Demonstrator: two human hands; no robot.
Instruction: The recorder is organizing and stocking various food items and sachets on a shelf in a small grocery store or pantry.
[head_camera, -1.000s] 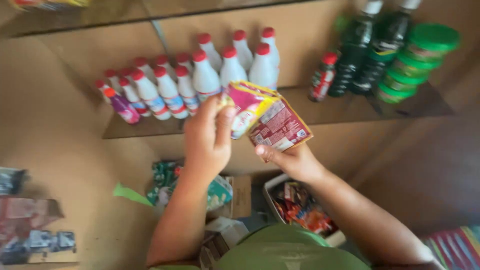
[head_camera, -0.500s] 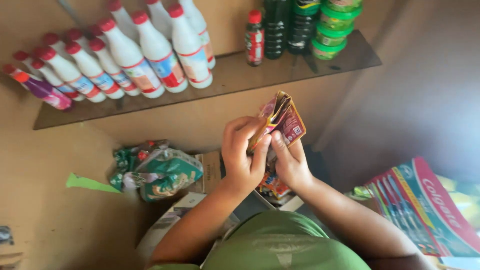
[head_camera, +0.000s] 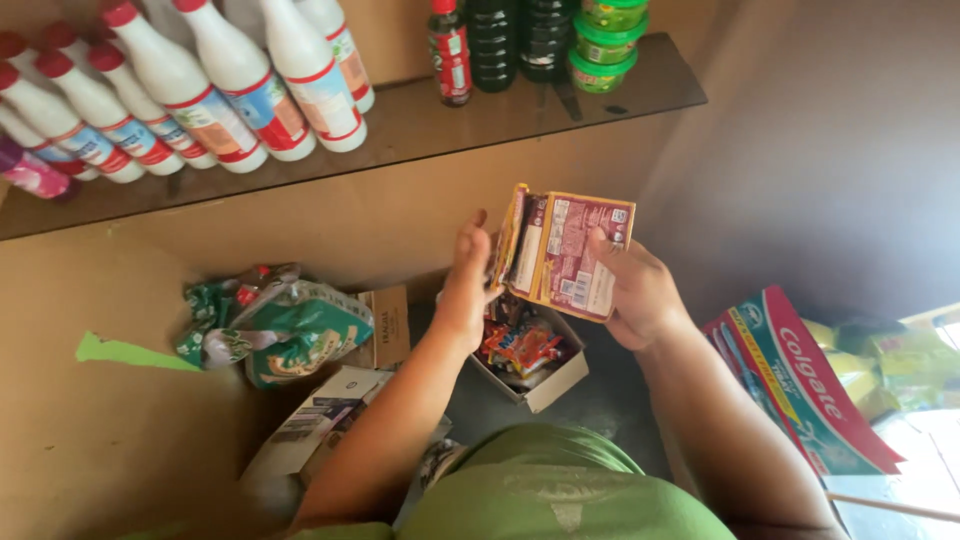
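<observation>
1. The right hand (head_camera: 640, 295) is gripping a small stack of flat sachets (head_camera: 565, 255), maroon with yellow borders, thumb lying across the front and fingers curled behind. A second ago the stack was being held higher, just in front of the shelf edge; now it is sitting below the shelf, over the open box.
2. The left hand (head_camera: 465, 285) is touching the stack's edge at 9 o'clock, fingers pressed together and nearly straight. Earlier it was closing over the top of the packets.
3. The sachets are now fanning slightly at the left edge, showing their printed backs.
4. A white carton of snack packets (head_camera: 530, 365) is lying at 6 o'clock from the stack, on the floor.
5. The wooden shelf (head_camera: 420, 115) is running at 12 o'clock, carrying white bottles with red caps (head_camera: 240, 75) at 10 o'clock and green tubs (head_camera: 605, 45) at 1 o'clock; the view has been drifting, so these are sitting higher than before.
6. Green wrapped packs (head_camera: 285, 325) are lying at 9 o'clock; toothpaste boxes (head_camera: 800, 385) at 4 o'clock.
</observation>
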